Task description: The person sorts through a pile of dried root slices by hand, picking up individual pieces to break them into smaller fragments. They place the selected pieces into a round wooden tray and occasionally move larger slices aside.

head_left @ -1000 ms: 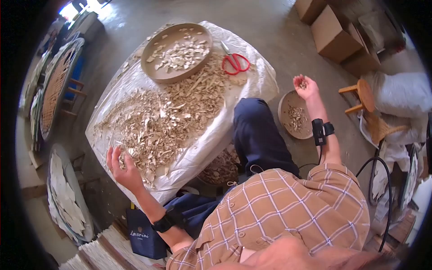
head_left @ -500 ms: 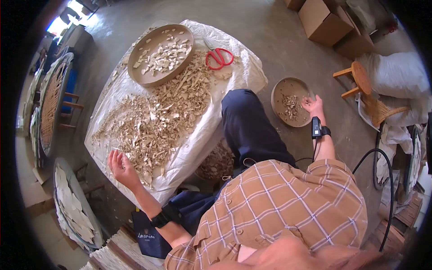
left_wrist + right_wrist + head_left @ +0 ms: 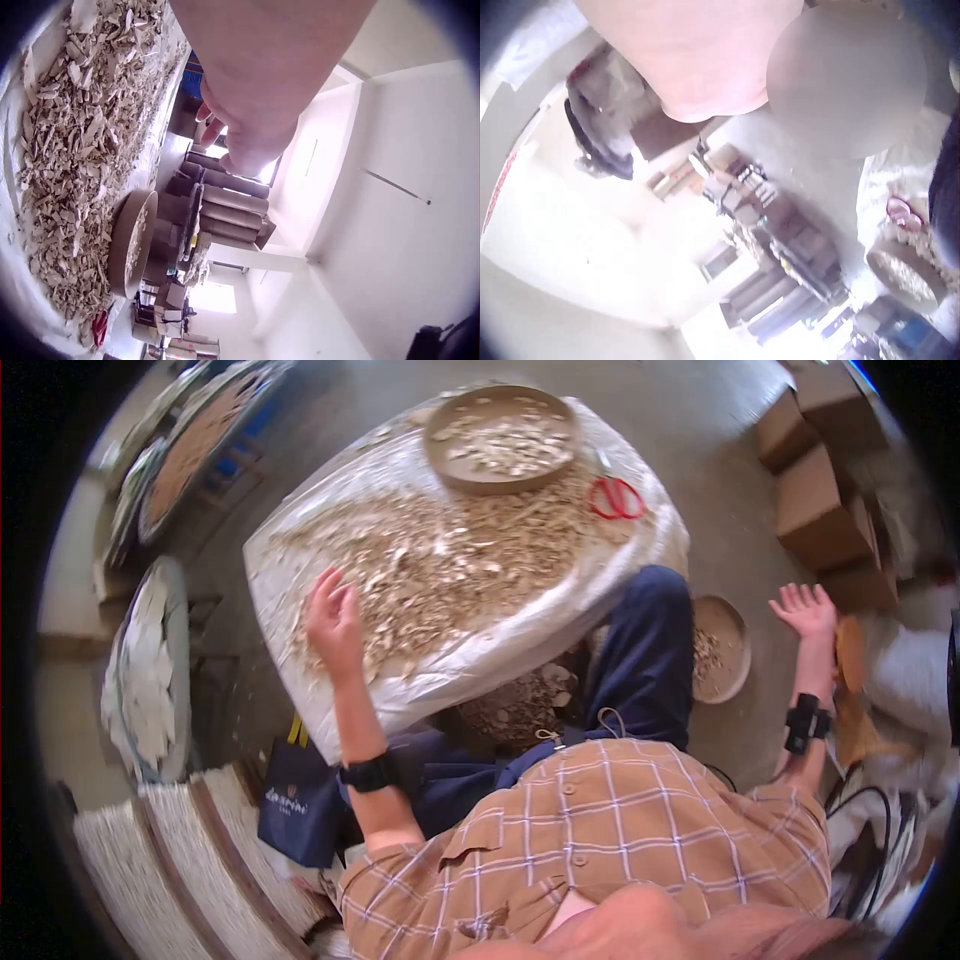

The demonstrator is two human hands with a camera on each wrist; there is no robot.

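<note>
Left hand (image 3: pixel 334 618) lay mid-left of frame on the pile of chips (image 3: pixel 440 565), fingers loosely spread, gripping nothing; half a second before it rested at the pile's near edge, so it had moved further in. Right hand (image 3: pixel 806 610), right of frame, was held up flat with fingers apart and empty, just beyond the small bowl (image 3: pixel 735 640) on the floor; a second earlier it held bits in its palm, then dipped to the bowl. Judgement: one handful dropped, next sort starting. Further up the tabletop (image 3: pixel 640 570): large bowl (image 3: pixel 500 438), red scissors (image 3: pixel 617 499).
</note>
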